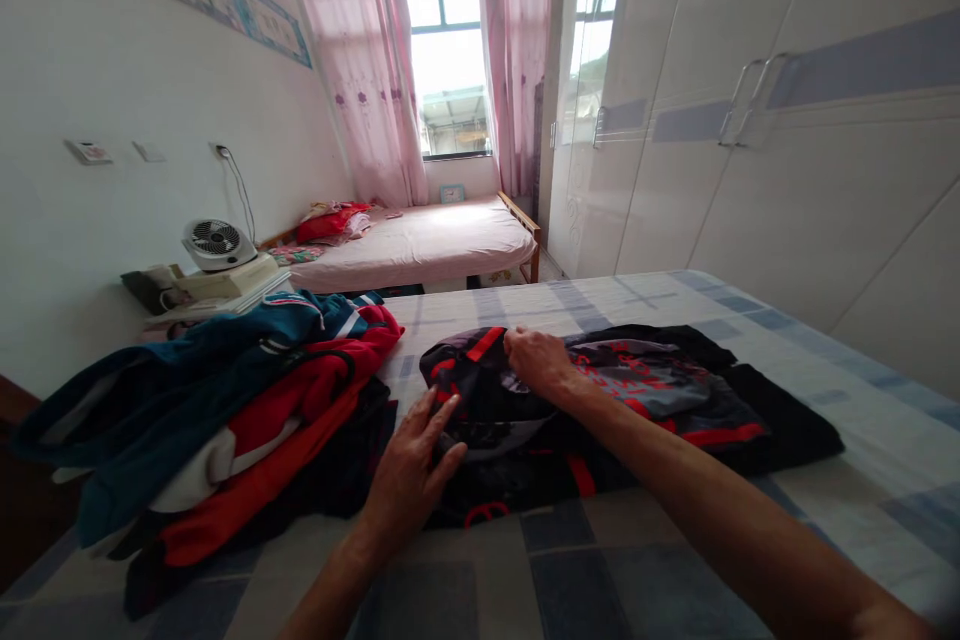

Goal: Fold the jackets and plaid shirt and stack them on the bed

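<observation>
A dark garment (637, 400) with red and grey print lies flat on the bed (862, 360), about the middle of the cover, its long axis running left to right across the view. Its left end looks folded or bunched over itself, and both hands are at that end.

The left hand (409, 480) lies palm down on the near left edge of the garment, fingers spread and flat. It grips nothing; it seems to press the cloth so that it lies still. The right hand (536, 360) reaches across to the far edge of the same end, fingers curled down onto the cloth. It appears to pinch a fold there, though the fingertips are hidden and I cannot tell for sure that it is closed on the fabric. The two hands are apart, with the bunched end between them.

Just beside the garment, toward the left edge of the bed, lies a loose pile of clothes (225, 420) in blue, red, white and black, unfolded, nearly touching the garment. Beyond the far edge stand a second bed (435, 240), a small fan (214, 242) by the wall, and a wardrobe (787, 170) on the right.
</observation>
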{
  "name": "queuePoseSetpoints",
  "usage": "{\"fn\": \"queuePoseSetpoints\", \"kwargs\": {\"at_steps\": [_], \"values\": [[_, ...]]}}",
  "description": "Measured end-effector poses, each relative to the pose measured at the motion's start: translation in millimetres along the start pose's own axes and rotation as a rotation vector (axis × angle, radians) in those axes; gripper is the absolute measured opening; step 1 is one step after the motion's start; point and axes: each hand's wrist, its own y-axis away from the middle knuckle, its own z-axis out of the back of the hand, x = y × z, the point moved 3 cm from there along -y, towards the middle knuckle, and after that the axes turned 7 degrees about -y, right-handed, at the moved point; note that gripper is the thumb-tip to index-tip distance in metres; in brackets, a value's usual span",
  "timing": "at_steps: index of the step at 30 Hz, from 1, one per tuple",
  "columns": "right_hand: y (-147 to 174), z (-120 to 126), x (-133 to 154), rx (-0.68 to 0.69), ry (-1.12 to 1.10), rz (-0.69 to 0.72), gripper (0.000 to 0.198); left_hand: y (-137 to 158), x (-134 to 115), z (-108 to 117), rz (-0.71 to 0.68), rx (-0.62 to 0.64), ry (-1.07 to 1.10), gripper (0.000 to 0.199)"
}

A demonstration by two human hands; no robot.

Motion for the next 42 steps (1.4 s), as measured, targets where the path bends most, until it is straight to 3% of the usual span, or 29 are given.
{"fn": "queuePoseSetpoints", "kwargs": {"at_steps": [3, 5, 7, 10, 13, 16, 19, 22, 24, 26, 29, 31, 33, 36, 39, 42], "values": [[1, 35, -15, -0.294, -0.075, -0.034, 0.025, 1, 0, -4, 0.018, 0.049, 0.045, 0.053], [7, 51, -31, -0.402, -0.108, -0.072, 0.025, -7, 2, 5, 0.075, -0.009, 0.114, 0.052], [13, 49, -45, -0.300, -0.088, -0.144, 0.031, -21, 3, 21, 0.144, -0.121, 0.130, 0.051], [20, 20, -57, 0.038, -0.092, -0.196, 0.042, -38, -9, 41, 0.136, -0.214, 0.043, 0.049], [20, -10, -48, 0.246, -0.192, -0.084, 0.024, -42, -42, 34, -0.011, -0.029, -0.021, 0.065], [8, -15, -27, 0.223, -0.348, 0.016, 0.020, -39, -76, 11, -0.093, 0.171, -0.085, 0.096], [-7, 3, 2, 0.089, -0.618, 0.088, 0.018, -49, -88, 0, 0.004, 0.106, -0.069, 0.094], [-15, 29, 28, 0.003, -0.940, 0.159, 0.017, -70, -65, 15, 0.291, -0.117, 0.311, 0.061], [-14, 43, 38, -0.015, -1.105, 0.191, 0.021, -82, -39, 35, 0.430, -0.193, 0.566, 0.037], [-11, 48, 39, -0.063, -1.184, 0.173, 0.025, -90, -13, 60, 0.517, -0.279, 0.803, 0.038], [-2, 30, 29, -0.045, -1.188, 0.061, 0.028, -88, 18, 100, 0.484, -0.510, 1.344, 0.031], [5, 5, 24, 0.054, -1.154, 0.009, 0.028, -82, 30, 119, 0.363, -0.557, 1.587, 0.027], [10, -21, 25, 0.127, -1.121, 0.009, 0.027, -74, 39, 125, 0.338, -0.478, 1.666, 0.027], [15, -51, 34, 0.188, -1.156, 0.048, 0.029, -64, 51, 119, 0.467, -0.399, 1.672, 0.033], [18, -65, 46, 0.232, -1.175, 0.078, 0.029, -57, 63, 114, 0.577, -0.480, 1.659, 0.027], [21, -67, 54, 0.224, -1.128, 0.084, 0.029, -52, 71, 120, 0.488, -0.588, 1.598, 0.022]]}}
